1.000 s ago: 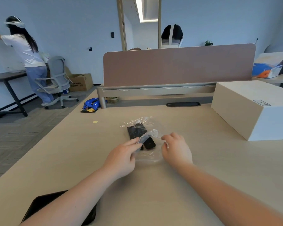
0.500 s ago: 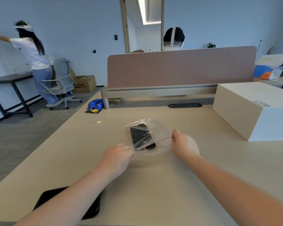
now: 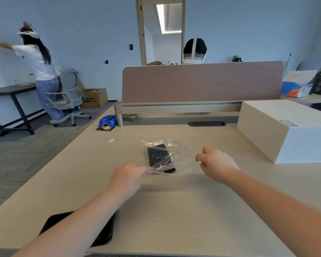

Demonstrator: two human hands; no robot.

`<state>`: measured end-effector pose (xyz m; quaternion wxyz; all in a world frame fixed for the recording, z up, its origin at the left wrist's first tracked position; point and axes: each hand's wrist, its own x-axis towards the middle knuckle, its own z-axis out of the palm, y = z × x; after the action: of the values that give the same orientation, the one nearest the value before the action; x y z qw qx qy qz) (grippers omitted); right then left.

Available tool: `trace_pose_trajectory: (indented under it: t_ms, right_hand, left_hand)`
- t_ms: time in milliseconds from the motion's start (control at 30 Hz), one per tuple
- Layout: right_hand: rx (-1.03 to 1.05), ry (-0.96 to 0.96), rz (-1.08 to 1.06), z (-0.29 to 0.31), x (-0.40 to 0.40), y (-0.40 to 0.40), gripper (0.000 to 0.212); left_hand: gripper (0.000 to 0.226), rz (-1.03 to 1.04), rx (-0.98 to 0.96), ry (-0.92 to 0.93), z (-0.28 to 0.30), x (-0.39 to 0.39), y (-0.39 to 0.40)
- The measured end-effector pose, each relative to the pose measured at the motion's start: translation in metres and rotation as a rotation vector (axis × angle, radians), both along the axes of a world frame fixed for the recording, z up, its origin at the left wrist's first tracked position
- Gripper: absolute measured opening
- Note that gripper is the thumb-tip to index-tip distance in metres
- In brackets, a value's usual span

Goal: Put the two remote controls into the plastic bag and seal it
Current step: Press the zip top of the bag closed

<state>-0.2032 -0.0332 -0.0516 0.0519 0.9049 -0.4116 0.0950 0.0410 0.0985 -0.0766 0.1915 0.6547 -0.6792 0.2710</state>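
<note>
- The plastic bag lies flat on the desk, black remote controls inside.
- The left hand pinches the bag's near-left corner at its red seal strip.
- The right hand hovers just right of the bag, fingers loosely curled, apparently holding nothing.

At frame centre we see the plastic bag on the desk, remotes inside, a box right, a divider behind.
</note>
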Motion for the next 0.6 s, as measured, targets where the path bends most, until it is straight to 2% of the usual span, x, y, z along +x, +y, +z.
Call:
trace_pose_trajectory:
  t_ms: [100, 200, 300, 400, 500, 600]
  right_hand:
    - [-0.045, 0.023, -0.021, 0.004, 0.001, 0.004, 0.034]
    - [-0.051, -0.118, 0.110, 0.005, 0.006, 0.016, 0.043]
    - [-0.119, -0.180, 0.324, 0.003, 0.021, 0.032, 0.046]
    - [-0.187, -0.133, 0.440, -0.006, 0.041, 0.037, 0.035]
    - [-0.248, -0.094, 0.458, -0.013, 0.060, 0.043, 0.014]
    - [-0.256, -0.119, 0.394, -0.017, 0.071, 0.047, 0.016]
  left_hand:
    - [0.014, 0.004, 0.000, -0.010, 0.000, -0.001, -0.001]
    - [0.036, -0.003, -0.023, -0.020, -0.003, -0.005, -0.001]
    - [0.034, -0.056, -0.009, 0.018, -0.004, -0.008, 0.001]
    - [0.033, -0.081, -0.025, 0.040, -0.004, -0.009, 0.001]
    - [0.033, -0.085, -0.036, 0.052, -0.003, -0.010, 0.001]
    - [0.032, -0.078, -0.039, 0.057, -0.004, -0.010, 0.001]
